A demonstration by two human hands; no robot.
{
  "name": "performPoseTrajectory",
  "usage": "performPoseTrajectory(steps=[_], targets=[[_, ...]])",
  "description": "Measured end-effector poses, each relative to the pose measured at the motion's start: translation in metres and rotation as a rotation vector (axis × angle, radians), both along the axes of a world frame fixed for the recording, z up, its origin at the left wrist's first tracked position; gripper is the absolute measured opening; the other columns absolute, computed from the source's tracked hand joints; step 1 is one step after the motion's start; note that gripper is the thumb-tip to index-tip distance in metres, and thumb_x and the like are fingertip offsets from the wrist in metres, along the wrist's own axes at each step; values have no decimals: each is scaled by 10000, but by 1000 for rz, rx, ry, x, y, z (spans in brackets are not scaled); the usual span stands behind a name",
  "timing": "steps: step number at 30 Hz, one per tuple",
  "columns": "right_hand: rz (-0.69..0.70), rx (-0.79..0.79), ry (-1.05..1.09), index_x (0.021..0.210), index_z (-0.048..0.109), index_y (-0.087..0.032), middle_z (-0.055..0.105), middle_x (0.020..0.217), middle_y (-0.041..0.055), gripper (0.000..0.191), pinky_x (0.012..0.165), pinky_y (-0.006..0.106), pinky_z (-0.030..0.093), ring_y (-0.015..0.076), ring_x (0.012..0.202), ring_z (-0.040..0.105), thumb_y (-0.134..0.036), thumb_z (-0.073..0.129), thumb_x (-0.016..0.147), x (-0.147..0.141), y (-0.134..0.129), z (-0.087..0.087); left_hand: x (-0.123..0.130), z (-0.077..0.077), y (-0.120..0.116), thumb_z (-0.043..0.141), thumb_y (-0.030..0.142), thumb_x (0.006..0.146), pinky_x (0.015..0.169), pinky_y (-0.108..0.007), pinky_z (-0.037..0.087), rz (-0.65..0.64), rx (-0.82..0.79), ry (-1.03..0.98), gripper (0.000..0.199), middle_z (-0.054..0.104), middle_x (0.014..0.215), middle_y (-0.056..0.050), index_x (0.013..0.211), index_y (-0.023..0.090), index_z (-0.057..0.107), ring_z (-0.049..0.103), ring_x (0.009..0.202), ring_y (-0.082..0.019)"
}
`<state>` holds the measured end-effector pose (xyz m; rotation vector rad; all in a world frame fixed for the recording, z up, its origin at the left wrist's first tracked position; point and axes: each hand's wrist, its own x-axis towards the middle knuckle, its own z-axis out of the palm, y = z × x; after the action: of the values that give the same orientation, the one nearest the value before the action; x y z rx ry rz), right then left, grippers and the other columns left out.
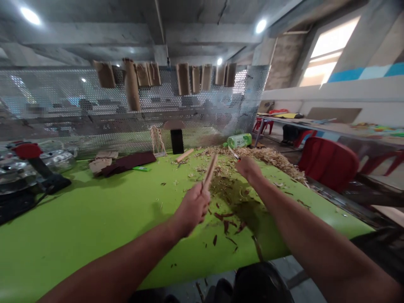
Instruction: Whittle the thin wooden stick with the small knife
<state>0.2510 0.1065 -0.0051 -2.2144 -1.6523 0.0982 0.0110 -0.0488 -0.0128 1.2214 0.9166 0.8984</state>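
Observation:
My left hand point(193, 207) is closed round the lower end of a pale wooden stick point(210, 171), which points up and away over the green table point(94, 219). To its right, my right hand point(249, 169) grips a knife point(234, 154) with a bit of red by the fingers; its blade points forward and left. Stick and knife are apart. Curly wood shavings point(274, 158) lie beyond and to the right of my hands, and dark bark strips point(226, 226) are scattered on the tabletop below them.
A green bottle point(240, 140) lies at the back beside a perforated metal screen point(202, 113). Near it are a dark upright phone point(177, 141) and another stick point(184, 155). Brown sandpaper point(129, 163) and a red-and-black power tool point(34, 162) sit left; a red chair point(328, 162) stands right.

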Motion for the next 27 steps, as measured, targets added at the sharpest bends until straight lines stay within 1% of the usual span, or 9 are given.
performPoseTrajectory(steps=[2, 4, 7, 10, 13, 16, 21, 25, 27], targets=[[23, 59, 22, 1112, 723, -155, 726, 1012, 176, 385, 660, 266, 416, 243, 868, 679, -248, 436, 872, -7, -4, -2, -4, -1, 10, 458, 257, 933, 372, -159, 239, 67, -30, -31, 411, 434, 662, 60, 1339, 203, 431, 298, 445, -58], [97, 99, 0, 1092, 726, -189, 734, 983, 143, 377, 632, 260, 390, 229, 837, 672, -286, 426, 886, -28, -15, -5, -9, -1, 18, 453, 248, 932, 372, -157, 235, 96, -38, -51, 412, 438, 667, 58, 1341, 200, 427, 306, 447, -56], [247, 125, -101, 1025, 736, -205, 739, 925, 112, 341, 603, 250, 352, 205, 791, 658, -318, 446, 884, -65, -36, -9, -12, -2, 23, 458, 247, 926, 374, -161, 232, 97, -33, -60, 393, 419, 646, 66, 1315, 200, 432, 300, 442, -59], [398, 124, -199, 970, 740, -201, 739, 885, 100, 314, 615, 244, 348, 188, 775, 649, -296, 454, 882, -88, -54, -9, -12, -4, 26, 462, 261, 923, 378, -165, 221, 121, -31, -42, 293, 396, 628, 74, 1209, 199, 472, 284, 433, -58], [493, 88, -267, 977, 739, -210, 744, 894, 105, 304, 654, 246, 374, 194, 793, 657, -275, 454, 890, -98, -65, -8, -12, -6, 30, 471, 275, 919, 378, -169, 206, 149, -42, -16, 162, 389, 628, 75, 1061, 199, 490, 279, 428, -56], [509, 60, -315, 968, 734, -216, 744, 900, 114, 308, 678, 250, 403, 202, 815, 674, -276, 437, 912, -103, -67, -7, -12, -5, 32, 462, 268, 927, 376, -171, 192, 166, -46, 0, 107, 375, 624, 79, 1013, 207, 480, 271, 424, -57], [494, 46, -346, 988, 724, -215, 742, 898, 116, 297, 667, 261, 425, 216, 816, 687, -275, 446, 901, -99, -64, -5, -9, 0, 26, 447, 283, 951, 383, -168, 194, 196, -33, 72, 127, 384, 625, 73, 1029, 204, 509, 286, 431, -59], [487, 57, -336, 1034, 714, -205, 739, 930, 126, 301, 699, 260, 432, 213, 838, 684, -268, 453, 898, -96, -63, -4, -6, 5, 23, 480, 282, 940, 398, -173, 208, 210, -23, 66, 129, 407, 632, 65, 1030, 204, 529, 302, 443, -58], [480, 70, -331, 1032, 714, -199, 737, 939, 134, 307, 711, 264, 434, 216, 844, 682, -278, 446, 905, -98, -62, -6, -6, 7, 23, 486, 276, 935, 398, -178, 193, 207, -25, 63, 118, 393, 620, 68, 1018, 206, 530, 288, 439, -58]])
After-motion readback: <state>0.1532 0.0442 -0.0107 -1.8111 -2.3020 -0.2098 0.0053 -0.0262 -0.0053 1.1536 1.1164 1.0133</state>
